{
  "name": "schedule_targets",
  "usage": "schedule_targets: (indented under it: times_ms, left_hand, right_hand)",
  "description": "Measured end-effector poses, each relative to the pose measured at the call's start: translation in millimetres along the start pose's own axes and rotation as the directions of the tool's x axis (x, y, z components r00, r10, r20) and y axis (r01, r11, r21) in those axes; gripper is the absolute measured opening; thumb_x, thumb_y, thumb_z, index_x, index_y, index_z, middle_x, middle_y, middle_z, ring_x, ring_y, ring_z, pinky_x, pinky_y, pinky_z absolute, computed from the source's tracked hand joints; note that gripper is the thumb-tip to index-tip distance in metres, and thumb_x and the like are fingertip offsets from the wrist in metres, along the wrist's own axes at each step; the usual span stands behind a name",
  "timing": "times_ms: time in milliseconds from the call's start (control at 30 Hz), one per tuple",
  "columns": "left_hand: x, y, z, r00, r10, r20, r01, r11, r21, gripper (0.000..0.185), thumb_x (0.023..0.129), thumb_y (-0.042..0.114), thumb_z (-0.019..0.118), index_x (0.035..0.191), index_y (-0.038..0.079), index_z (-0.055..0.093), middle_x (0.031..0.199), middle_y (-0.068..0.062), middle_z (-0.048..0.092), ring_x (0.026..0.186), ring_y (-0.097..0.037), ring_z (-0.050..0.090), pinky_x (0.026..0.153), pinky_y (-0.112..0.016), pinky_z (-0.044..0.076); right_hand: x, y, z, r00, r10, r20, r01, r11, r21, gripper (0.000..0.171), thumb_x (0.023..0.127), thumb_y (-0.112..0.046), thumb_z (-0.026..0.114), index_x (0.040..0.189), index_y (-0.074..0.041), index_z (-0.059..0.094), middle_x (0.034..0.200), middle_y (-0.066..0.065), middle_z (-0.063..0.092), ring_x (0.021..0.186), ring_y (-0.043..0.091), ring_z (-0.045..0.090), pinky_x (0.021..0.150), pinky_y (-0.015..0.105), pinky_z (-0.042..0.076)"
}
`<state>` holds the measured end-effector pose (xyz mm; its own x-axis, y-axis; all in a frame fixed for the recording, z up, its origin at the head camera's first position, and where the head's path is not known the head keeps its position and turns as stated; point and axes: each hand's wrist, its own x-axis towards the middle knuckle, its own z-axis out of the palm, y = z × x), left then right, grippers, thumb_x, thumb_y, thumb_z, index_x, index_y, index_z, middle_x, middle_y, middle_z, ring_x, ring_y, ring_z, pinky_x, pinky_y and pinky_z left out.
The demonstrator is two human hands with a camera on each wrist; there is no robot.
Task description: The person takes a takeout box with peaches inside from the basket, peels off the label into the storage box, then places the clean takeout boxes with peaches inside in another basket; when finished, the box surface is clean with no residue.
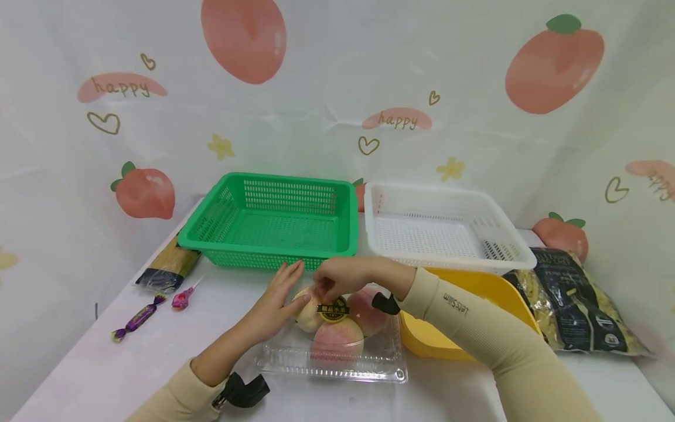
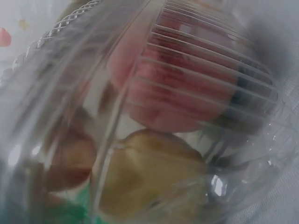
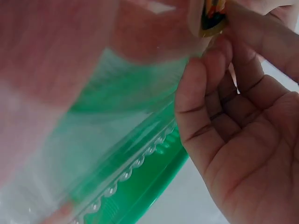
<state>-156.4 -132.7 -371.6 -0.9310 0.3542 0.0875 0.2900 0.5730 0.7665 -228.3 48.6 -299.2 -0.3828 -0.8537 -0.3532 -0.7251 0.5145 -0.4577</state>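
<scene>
Low in the middle of the head view sits a clear plastic clamshell box [image 1: 332,351] of peaches [image 1: 337,340], just in front of the green basket [image 1: 274,220]. The left hand [image 1: 276,302] lies against the box's left side with fingers straight and close together, bracing it. The right hand [image 1: 337,278] reaches over from the right, fingertips curled down and pinching at the box's top near the round black-and-gold sticker [image 1: 333,310] (the right wrist view shows the sticker's edge [image 3: 211,18] right at the fingertips, though it is too blurred to say whether it is the sticker or the lid's lip that is gripped).

The step in hand looks like opening the box. To do it well, I would judge that the bracing hand should stay low on the wall, keeping the base flat on the table [image 1: 105,363], while the pinching fingers lift slowly at one point. Thin plastic like this tends to spring, and a sudden pop could tip the fruit out. The left wrist view shows only ribbed plastic [image 2: 196,70] with fruit pressed close behind it, so the peaches sit tight to the lid.

To the right of the box are a yellow tray [image 1: 474,293], a white basket [image 1: 443,225] and a bag of pasta [image 1: 575,305]; at the left edge lie two wrapped sweets [image 1: 139,319] and a spaghetti packet [image 1: 169,266].
</scene>
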Motion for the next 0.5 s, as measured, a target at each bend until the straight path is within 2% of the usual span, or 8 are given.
schedule_targets:
  times_ms: [133, 500]
  left_hand:
    - [0.0, 0.0, 0.4, 1.0, -0.012, 0.003, 0.012, 1.0, -0.003, 0.069, 0.095, 0.028, 0.053, 0.148, 0.002, 0.018, 0.157, -0.012, 0.013, 0.144, -0.036, -0.003, 0.109, -0.066, 0.007]
    - [-0.6, 0.7, 0.3, 1.0, -0.008, -0.007, 0.008, 1.0, 0.004, 0.069, 0.095, 0.03, 0.053, 0.148, 0.002, 0.018, 0.156, -0.013, 0.013, 0.144, -0.038, -0.001, 0.108, -0.066, 0.008]
  right_hand:
    - [-0.2, -2.9, -1.1, 1.0, 0.002, 0.021, -0.001, 0.998, -0.061, 0.009, 0.089, -0.012, 0.063, 0.082, -0.007, 0.058, 0.071, -0.006, 0.05, 0.067, 0.004, 0.046, 0.061, 0.014, 0.039]
    - [-4.6, -1.5, -2.4, 0.998, -0.069, 0.011, 0.069, 0.995, -0.067, 0.009, 0.09, -0.01, 0.06, 0.083, -0.007, 0.057, 0.071, -0.006, 0.049, 0.066, 0.004, 0.044, 0.06, 0.014, 0.038]
